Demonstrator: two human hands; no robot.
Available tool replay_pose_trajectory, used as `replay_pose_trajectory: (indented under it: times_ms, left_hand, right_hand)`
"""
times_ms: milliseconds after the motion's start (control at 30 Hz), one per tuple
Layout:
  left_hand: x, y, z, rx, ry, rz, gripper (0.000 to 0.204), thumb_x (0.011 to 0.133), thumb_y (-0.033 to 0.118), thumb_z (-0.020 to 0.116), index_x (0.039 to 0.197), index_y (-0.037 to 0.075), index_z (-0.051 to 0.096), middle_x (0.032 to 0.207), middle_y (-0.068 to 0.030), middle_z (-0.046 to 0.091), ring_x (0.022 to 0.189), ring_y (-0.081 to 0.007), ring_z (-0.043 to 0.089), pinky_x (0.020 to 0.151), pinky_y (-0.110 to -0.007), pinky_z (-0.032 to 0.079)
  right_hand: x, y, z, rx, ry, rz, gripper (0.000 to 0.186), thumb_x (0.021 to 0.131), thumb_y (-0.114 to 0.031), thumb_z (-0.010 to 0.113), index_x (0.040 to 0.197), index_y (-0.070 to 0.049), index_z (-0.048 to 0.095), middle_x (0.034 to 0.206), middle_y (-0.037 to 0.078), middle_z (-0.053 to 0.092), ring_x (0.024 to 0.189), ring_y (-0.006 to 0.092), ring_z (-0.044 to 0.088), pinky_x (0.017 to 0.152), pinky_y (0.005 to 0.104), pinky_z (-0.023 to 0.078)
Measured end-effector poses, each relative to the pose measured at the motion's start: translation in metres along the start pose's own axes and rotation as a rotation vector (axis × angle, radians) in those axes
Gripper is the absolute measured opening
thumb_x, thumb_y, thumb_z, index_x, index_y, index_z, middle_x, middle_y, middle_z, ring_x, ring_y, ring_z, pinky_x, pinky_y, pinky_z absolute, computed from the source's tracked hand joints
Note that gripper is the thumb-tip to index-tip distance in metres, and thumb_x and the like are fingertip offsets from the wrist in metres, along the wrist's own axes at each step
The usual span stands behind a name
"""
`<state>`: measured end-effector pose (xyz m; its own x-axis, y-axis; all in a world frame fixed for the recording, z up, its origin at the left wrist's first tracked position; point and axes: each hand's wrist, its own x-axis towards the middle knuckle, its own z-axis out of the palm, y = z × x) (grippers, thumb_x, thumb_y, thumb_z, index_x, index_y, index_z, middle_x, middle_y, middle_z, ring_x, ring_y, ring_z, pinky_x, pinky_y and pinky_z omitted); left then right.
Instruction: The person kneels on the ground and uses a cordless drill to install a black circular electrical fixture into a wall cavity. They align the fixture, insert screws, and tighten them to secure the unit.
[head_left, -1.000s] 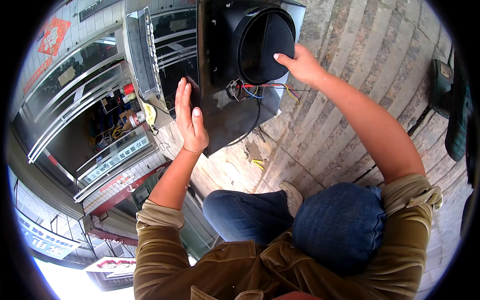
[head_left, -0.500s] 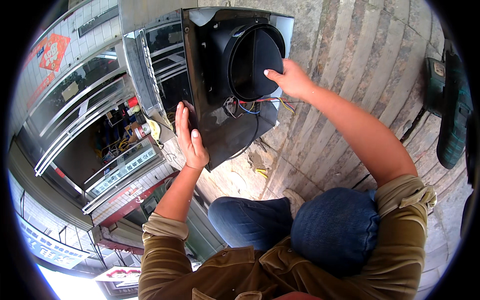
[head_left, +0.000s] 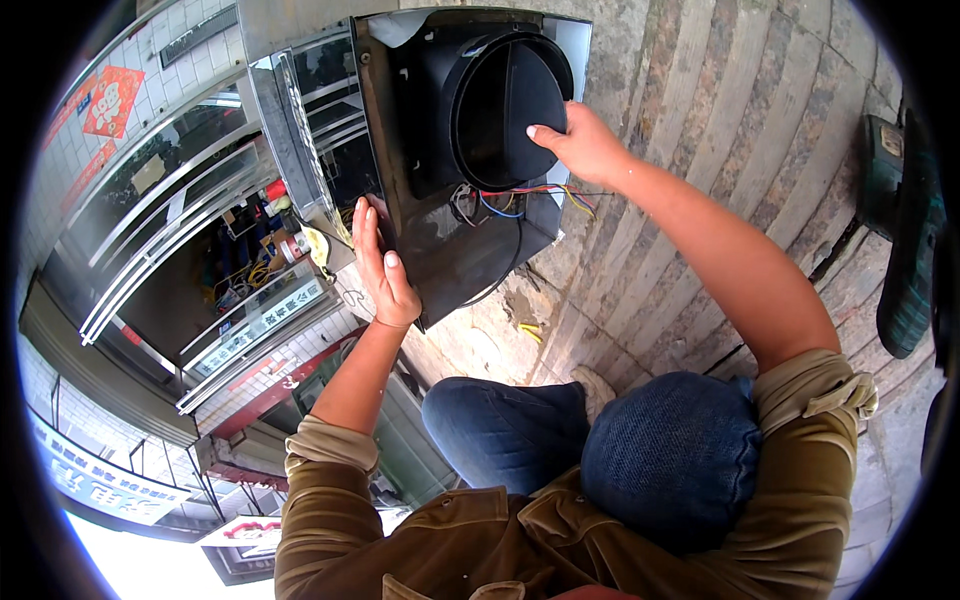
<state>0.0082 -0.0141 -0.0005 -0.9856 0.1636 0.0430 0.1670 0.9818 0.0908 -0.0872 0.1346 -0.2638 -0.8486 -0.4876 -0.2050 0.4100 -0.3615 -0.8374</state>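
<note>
Noted: leftward shift of black metal housing (head_left: 450,255)

Now farther left over paving (head_left: 690,130) than a second ago. Found right hand (head_left: 588,148) clamped on rim of housing's round black collar (head_left: 485,120); left hand (head_left: 385,280) flat, unclosed, along housing's left side. Judged steadied from both sides, with loose wires (head_left: 535,189) below collar

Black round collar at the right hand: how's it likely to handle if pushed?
The collar is probably stiff: its rim holds a clean circle. Likely light for its size, since the wall looks thin. If loose, its round outline could let it roll; I can't tell if it's fastened.
</note>
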Motion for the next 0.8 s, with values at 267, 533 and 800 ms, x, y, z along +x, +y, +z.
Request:
replay_pose_trajectory:
  times_ms: [267, 533, 800]
  left_hand:
    - [-0.001, 0.000, 0.001, -0.021, 0.008, -0.017, 0.056, 0.095, 0.035, 0.032, 0.137, -0.001, 0.035, 0.143, -0.0218, 0.034, 0.134, -0.0362, 0.031, 0.108, -0.041, 0.024]
    - [0.000, -0.001, 0.002, -0.014, -0.001, -0.011, 0.056, 0.095, 0.035, 0.031, 0.137, -0.002, 0.035, 0.143, -0.0223, 0.033, 0.134, -0.0366, 0.031, 0.108, -0.041, 0.023]
    - [0.000, 0.002, 0.001, 0.015, -0.009, -0.034, 0.057, 0.095, 0.034, 0.031, 0.138, -0.003, 0.033, 0.143, -0.0228, 0.032, 0.135, -0.0364, 0.029, 0.109, -0.041, 0.022]
  right_hand:
    - [-0.008, -0.024, -0.004, -0.166, 0.022, 0.022, 0.043, 0.082, -0.037, 0.064, 0.080, 0.004, 0.052, 0.077, 0.022, 0.058, 0.075, 0.0366, 0.059, 0.068, 0.0429, 0.046]
    - [-0.014, -0.039, 0.000, -0.248, 0.063, 0.042, 0.032, 0.084, -0.027, 0.065, 0.090, 0.004, 0.059, 0.077, 0.012, 0.061, 0.070, 0.0224, 0.059, 0.067, 0.0341, 0.047]
    - [-0.016, -0.049, -0.004, -0.221, 0.053, 0.029, 0.033, 0.083, -0.029, 0.066, 0.086, 0.003, 0.057, 0.074, 0.014, 0.059, 0.069, 0.0256, 0.058, 0.064, 0.0367, 0.047]
